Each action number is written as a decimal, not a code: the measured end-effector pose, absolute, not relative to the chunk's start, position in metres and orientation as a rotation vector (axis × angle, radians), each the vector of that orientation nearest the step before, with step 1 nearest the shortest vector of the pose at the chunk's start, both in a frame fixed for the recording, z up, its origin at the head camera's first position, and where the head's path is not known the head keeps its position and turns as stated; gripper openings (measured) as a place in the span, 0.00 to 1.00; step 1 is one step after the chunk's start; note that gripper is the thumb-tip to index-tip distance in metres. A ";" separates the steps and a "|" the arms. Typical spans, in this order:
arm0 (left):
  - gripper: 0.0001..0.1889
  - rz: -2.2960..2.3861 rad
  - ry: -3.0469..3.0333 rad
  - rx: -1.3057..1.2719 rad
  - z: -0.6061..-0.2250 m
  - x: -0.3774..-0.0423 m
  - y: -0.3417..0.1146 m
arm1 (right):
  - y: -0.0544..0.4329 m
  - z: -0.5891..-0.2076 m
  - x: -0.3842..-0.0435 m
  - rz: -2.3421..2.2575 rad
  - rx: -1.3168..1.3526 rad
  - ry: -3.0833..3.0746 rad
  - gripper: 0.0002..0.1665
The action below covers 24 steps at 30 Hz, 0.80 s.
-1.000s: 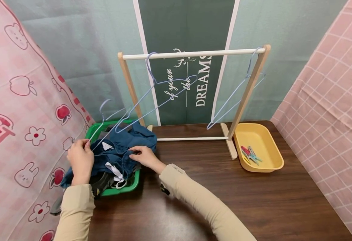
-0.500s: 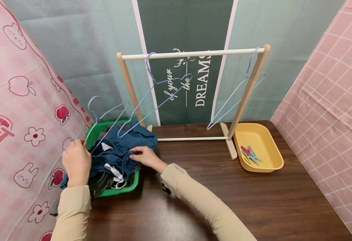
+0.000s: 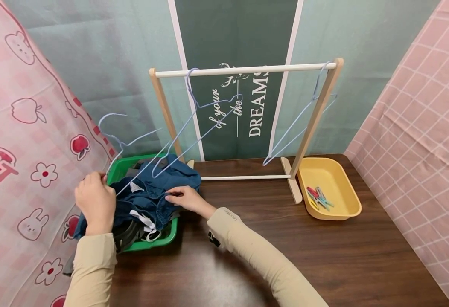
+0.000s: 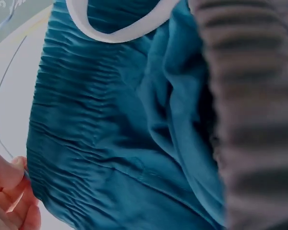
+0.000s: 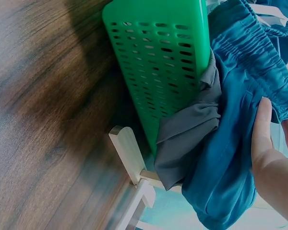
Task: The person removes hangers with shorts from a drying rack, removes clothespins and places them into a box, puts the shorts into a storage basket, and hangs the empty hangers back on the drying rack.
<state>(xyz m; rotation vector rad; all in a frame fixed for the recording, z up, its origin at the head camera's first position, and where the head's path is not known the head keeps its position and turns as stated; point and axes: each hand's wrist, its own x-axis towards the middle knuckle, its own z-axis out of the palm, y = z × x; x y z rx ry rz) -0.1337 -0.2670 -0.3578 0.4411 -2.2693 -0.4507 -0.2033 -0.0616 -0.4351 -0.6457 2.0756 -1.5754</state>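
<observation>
My left hand (image 3: 95, 202) grips a light-blue wire clothes hanger (image 3: 121, 144) by one side, over the green basket at left. Its hook points up and left, and its lower bar runs down toward the opening of the blue pants (image 3: 180, 175). Those pants lie across the heaped basket, with a gathered elastic waist and a white drawstring (image 4: 120, 36). On the waistband's right side, my right hand (image 3: 188, 199) pinches the cloth between thumb and fingers. The right wrist view shows this hand (image 5: 278, 177) at the waistband's edge. Where the hanger's lower end sits inside the cloth is hidden.
Other dark and grey clothes (image 5: 192, 129) fill the green basket (image 3: 170, 236). Behind stands a rack with a white rail (image 3: 247, 69) and wooden posts. Two hangers hang on it, one (image 3: 214, 103) reaching over the basket. A yellow tub (image 3: 343, 187) at right holds several clothes pegs (image 3: 318, 198).
My left hand has shifted slightly left with the hanger, whose hook has swung left and up. My right hand stays at the waistband. The rack's left hanger has turned a little.
</observation>
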 end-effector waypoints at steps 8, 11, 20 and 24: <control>0.17 -0.655 -2.175 0.526 -0.355 -0.134 -0.269 | -0.057 -0.431 -0.206 -1.563 -0.650 2.093 0.20; 0.16 -0.771 -2.080 0.516 -0.354 -0.134 -0.270 | -0.053 -0.430 -0.208 -1.562 -0.658 2.114 0.20; 0.16 -0.956 -1.888 0.581 -0.349 -0.136 -0.268 | -0.030 -0.430 -0.224 -1.638 -0.583 2.192 0.19; 0.17 -1.026 -1.834 0.584 -0.345 -0.135 -0.265 | -0.015 -0.436 -0.235 -1.733 -0.476 2.233 0.17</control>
